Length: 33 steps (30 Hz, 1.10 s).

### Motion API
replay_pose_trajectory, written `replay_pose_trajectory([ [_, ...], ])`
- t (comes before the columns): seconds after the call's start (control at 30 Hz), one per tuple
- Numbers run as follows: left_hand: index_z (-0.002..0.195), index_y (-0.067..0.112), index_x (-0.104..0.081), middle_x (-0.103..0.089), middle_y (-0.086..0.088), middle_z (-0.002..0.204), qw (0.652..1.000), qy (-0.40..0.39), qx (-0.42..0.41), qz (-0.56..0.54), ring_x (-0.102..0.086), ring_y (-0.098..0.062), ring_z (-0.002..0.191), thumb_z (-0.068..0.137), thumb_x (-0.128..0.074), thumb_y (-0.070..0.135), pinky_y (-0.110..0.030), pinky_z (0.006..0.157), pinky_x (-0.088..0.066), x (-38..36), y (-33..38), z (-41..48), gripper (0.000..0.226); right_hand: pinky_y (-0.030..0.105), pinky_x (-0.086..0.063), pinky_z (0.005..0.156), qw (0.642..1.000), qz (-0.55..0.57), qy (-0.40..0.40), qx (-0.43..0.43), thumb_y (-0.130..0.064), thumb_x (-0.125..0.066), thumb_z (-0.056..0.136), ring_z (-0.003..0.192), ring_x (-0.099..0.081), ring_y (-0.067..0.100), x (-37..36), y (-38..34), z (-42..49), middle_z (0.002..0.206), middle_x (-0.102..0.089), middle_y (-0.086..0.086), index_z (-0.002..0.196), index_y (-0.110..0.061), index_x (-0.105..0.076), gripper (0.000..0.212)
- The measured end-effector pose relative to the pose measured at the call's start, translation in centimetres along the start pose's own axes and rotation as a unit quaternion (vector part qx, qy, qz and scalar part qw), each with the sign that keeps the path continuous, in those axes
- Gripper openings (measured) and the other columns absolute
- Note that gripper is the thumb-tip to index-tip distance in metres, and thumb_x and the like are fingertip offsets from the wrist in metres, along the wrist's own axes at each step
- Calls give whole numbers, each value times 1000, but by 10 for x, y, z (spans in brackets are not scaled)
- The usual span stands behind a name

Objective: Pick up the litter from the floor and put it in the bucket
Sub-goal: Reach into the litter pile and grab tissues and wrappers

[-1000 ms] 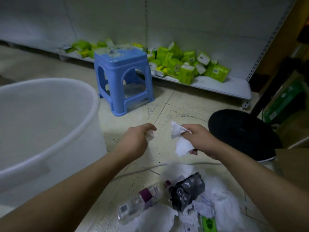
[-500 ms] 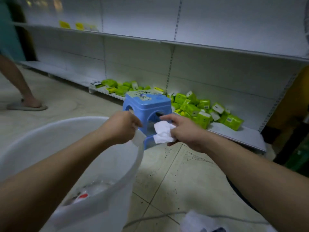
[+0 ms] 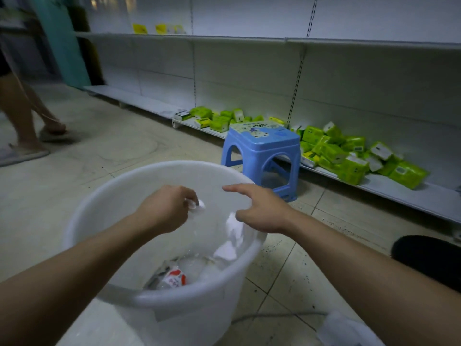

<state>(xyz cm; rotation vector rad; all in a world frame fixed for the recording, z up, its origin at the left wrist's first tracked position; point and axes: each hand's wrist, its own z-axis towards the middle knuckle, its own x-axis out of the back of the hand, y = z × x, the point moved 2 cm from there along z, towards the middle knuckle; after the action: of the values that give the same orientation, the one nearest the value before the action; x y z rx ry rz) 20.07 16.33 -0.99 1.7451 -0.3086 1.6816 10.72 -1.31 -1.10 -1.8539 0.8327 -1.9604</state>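
Your left hand (image 3: 166,211) hangs over the mouth of the white bucket (image 3: 79,216), fingers curled in, pinching a small white scrap of tissue (image 3: 197,205) between thumb and fingertips. Your right hand (image 3: 262,211) is just beside it, over the bucket's far right side, fingers spread and loose with the forefinger pointing left; it grips nothing. Just beneath that hand a crumpled white tissue (image 3: 230,239) sits inside the bucket against the right wall; whether it is falling or resting there you cannot tell from this view.

Far left, another person's legs and slippered feet (image 3: 27,136) stand on the tiled floor (image 3: 104,156), well away from you. Down in the bottom of the bucket lies litter already collected: a clear plastic bottle with a red-and-white label (image 3: 174,278) among pale wrappers and paper. Behind the bucket, a blue plastic stool (image 3: 262,156) stands upright on the floor, close to the lowest board of the white shelving (image 3: 249,78). Green packs of tissues (image 3: 349,156) are heaped on that bottom shelf on both sides of the stool, most of them to its right. At the right edge a round black object (image 3: 429,255) shows on the floor, and at the lower right corner a piece of white litter (image 3: 346,330) still lies on the tiles beside your right forearm, next to a thin grey cable (image 3: 274,317).
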Motion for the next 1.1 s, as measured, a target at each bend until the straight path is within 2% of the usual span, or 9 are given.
replay_pose_trajectory([
  [0.07, 136, 32, -47, -49, -7, 138, 999, -43, 8, 13, -53, -17, 107, 86, -57, 13, -28, 84, -46, -6, -1, 1, 54, 48, -9, 118, 998, -60, 13, 21, -26, -61, 75, 143, -26, 18, 2, 0, 4, 153, -33, -2, 136, -48, -41, 68],
  [0.1, 141, 35, -39, -39, -6, 147, 998, -55, 1, 14, -48, -20, 121, 87, -58, 19, -33, 93, -45, -8, 1, 2, 60, 50, -5, 119, 997, -74, 24, 25, -28, -62, 75, 145, -21, 18, 5, 2, 5, 156, -29, 0, 138, -47, -39, 70],
  [0.17, 140, 36, -40, -33, 0, 153, 999, -36, -31, 3, -39, -20, 134, 87, -58, 33, -38, 105, -39, -10, 13, 8, 56, 54, -12, 119, 996, -73, 40, 20, -32, -63, 75, 145, -22, 17, 15, 7, 4, 154, -31, 0, 140, -45, -37, 71],
  [0.3, 130, 32, -53, -53, 8, 137, 995, 22, -90, -31, -50, -13, 123, 84, -58, 52, -34, 100, -42, -19, 54, 22, 50, 56, -14, 117, 994, -94, 61, 6, -38, -69, 77, 146, -18, 13, 40, 28, -14, 155, -30, -6, 143, -43, -33, 75],
  [0.47, 129, 30, -52, -57, 5, 132, 980, 43, -184, -60, -52, -14, 119, 78, -62, 55, -31, 92, -42, -31, 122, 28, 57, 50, -24, 116, 982, -177, 61, -38, -42, -74, 75, 143, -29, 16, 87, 66, -52, 156, -31, -7, 147, -39, -27, 86],
  [0.63, 130, 29, -50, -57, 2, 130, 962, 40, -271, -1, -52, -20, 117, 79, -62, 55, -38, 94, -45, -65, 201, 20, 58, 42, -30, 114, 968, -227, 51, -88, -53, -73, 72, 140, -33, 16, 113, 133, -116, 155, -32, -8, 147, -38, -26, 90],
  [0.77, 132, 28, -48, -55, 2, 133, 947, -15, -317, 53, -50, -21, 120, 80, -62, 53, -38, 94, -44, -110, 252, 8, 60, 38, -30, 114, 971, -181, 26, -151, -52, -72, 74, 139, -33, 17, 103, 205, -167, 155, -32, -7, 147, -36, -27, 88],
  [0.87, 135, 27, -44, -53, 0, 136, 941, -84, -317, 83, -50, -22, 119, 81, -60, 53, -39, 95, -43, -159, 273, -6, 61, 42, -30, 113, 971, -146, 10, -187, -53, -71, 74, 140, -32, 19, 81, 255, -199, 155, -30, -5, 148, -36, -26, 88],
  [1.1, 136, 25, -43, -55, -4, 132, 930, -258, -253, 73, -54, -24, 115, 79, -61, 55, -39, 95, -46, -282, 293, -44, 67, 43, -38, 107, 954, -93, -30, -282, -42, -70, 80, 134, -40, 27, 25, 346, -259, 150, -37, 4, 145, -31, -33, 76],
])
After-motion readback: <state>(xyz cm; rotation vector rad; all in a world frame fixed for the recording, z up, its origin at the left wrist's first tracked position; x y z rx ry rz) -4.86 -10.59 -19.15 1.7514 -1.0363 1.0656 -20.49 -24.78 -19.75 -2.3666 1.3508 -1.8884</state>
